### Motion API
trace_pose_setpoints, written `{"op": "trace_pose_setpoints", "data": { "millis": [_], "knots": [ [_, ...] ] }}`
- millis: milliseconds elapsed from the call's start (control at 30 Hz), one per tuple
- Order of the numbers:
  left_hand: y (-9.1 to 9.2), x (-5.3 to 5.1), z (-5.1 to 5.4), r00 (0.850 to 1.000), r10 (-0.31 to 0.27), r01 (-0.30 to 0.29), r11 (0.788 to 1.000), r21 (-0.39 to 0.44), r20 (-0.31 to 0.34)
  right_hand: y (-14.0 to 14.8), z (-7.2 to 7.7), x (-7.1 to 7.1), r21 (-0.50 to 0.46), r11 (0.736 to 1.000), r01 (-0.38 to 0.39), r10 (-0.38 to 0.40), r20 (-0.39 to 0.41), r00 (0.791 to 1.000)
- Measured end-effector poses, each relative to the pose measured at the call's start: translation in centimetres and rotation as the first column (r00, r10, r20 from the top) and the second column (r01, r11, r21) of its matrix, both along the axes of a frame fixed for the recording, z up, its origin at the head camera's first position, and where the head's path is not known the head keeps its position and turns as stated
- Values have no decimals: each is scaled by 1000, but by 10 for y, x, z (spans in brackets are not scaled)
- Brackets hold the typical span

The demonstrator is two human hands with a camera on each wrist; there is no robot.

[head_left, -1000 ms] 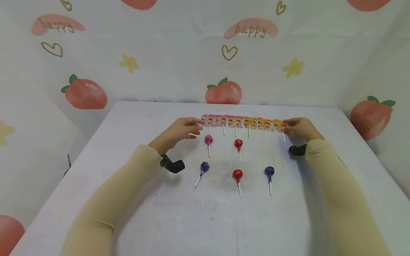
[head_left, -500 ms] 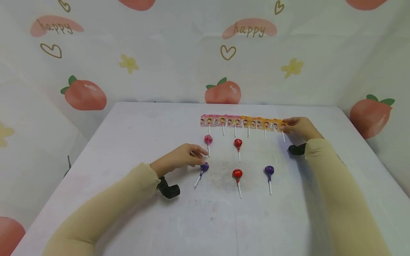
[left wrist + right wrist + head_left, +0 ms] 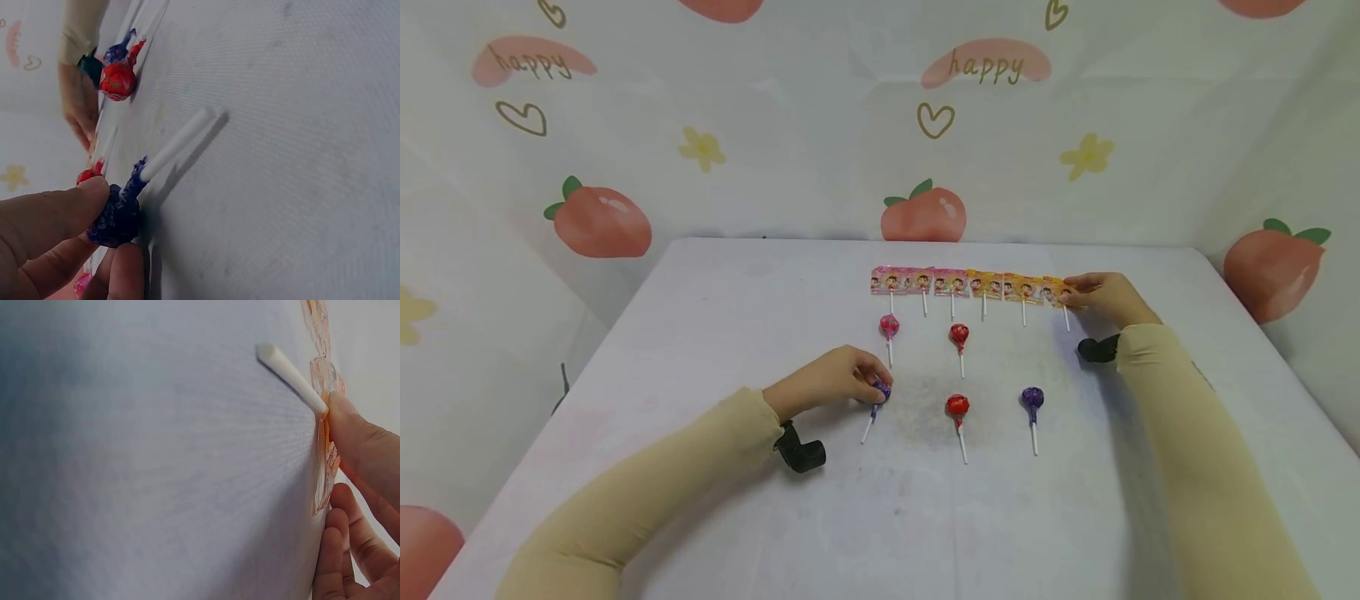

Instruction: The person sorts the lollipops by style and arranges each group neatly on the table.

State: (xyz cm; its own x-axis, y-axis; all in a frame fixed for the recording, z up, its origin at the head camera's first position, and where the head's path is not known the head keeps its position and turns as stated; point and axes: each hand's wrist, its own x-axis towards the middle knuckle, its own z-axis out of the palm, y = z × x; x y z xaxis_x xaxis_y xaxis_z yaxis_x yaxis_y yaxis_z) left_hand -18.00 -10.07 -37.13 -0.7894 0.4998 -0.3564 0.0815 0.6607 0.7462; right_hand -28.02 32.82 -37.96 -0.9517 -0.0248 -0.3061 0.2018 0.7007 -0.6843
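My left hand (image 3: 835,382) pinches the round head of a purple lollipop (image 3: 119,219) between thumb and fingers. Its white stick points toward the front of the table, just off the surface in the left wrist view. At the back right, my right hand (image 3: 1108,298) holds the orange-wrapped flat lollipop (image 3: 325,469) at the right end of a row. The thumb lies on its wrapper beside the white stick; part of the candy is hidden by the fingers. A pink round lollipop (image 3: 889,325) lies just beyond the left hand.
The row at the back has pink-wrapped flat lollipops (image 3: 898,281) on the left and orange-wrapped ones (image 3: 1021,288) on the right. Before it lie a red lollipop (image 3: 958,335), a nearer red one (image 3: 957,406) and another purple one (image 3: 1032,398). A printed cloth (image 3: 820,150) hangs behind the table.
My left hand has come from the left end of the back row toward the front and taken hold of the purple lollipop. The right hand has stayed at the orange-wrapped lollipop.
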Motion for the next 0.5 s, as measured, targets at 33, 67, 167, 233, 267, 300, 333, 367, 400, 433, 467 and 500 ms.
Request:
{"op": "trace_pose_setpoints", "data": {
  "millis": [33,67,167,233,267,300,333,367,400,433,467,500],
  "knots": [
    [0,0,1,1000,4,-4,1000,-5,0,0,0,0,-3,1000,-1,1,-1,1000],
    [-1,0,2,1000,7,-7,1000,-9,-6,0,1,0,-8,1000,-3,3,-1,1000],
    [-7,-1,6,999,28,-28,1000,-4,-36,0,1,1,-18,1000,-6,6,4,1000],
    [-11,-2,9,996,62,-61,998,14,-57,0,1,1,-23,1000,-1,1,11,1000],
    [-14,-2,11,995,80,-79,997,28,-66,0,1,1,-23,1000,2,-1,14,1000],
    [-17,-2,12,993,99,-96,995,40,-71,0,1,1,-22,1000,4,-3,15,1000],
    [-19,-2,13,990,120,-117,992,51,-74,-1,1,1,-20,1000,5,-5,15,1000],
    [-22,-2,14,987,142,-138,989,61,-72,-1,1,1,-21,1000,6,-5,15,1000],
    [-24,-2,14,985,162,-157,985,73,-68,-1,1,1,-18,1000,5,-5,14,1000],
    [-26,-2,14,982,177,-172,982,81,-63,-1,1,1,-14,1000,6,-6,12,1000],
    [-28,-1,13,980,191,-185,978,91,-58,0,1,1,-10,1000,3,-3,10,1000],
    [-30,-1,12,978,202,-196,976,96,-55,0,1,1,-8,1000,3,-3,8,1000]
  ]
}}
